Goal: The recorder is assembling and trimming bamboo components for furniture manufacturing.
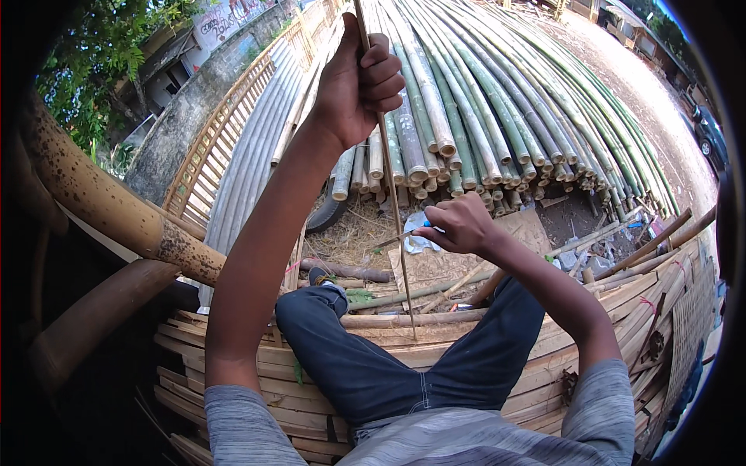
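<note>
My left hand (359, 81) is raised and closed around a long thin bamboo strip (395, 208) that runs from the top of the view down to my lap. My right hand (457, 224) grips a small knife with a blue handle (404, 234), its blade laid against the strip at mid-height. I am seated on a stack of split bamboo slats (256, 365), my legs in dark trousers (365, 365) stretched forward.
A large pile of green bamboo poles (482, 101) lies ahead, cut ends facing me. A thick spotted bamboo post (101, 202) crosses at left. A woven bamboo fence (225, 124) stands at left, loose sticks and straw on the ground, more slats (660, 295) at right.
</note>
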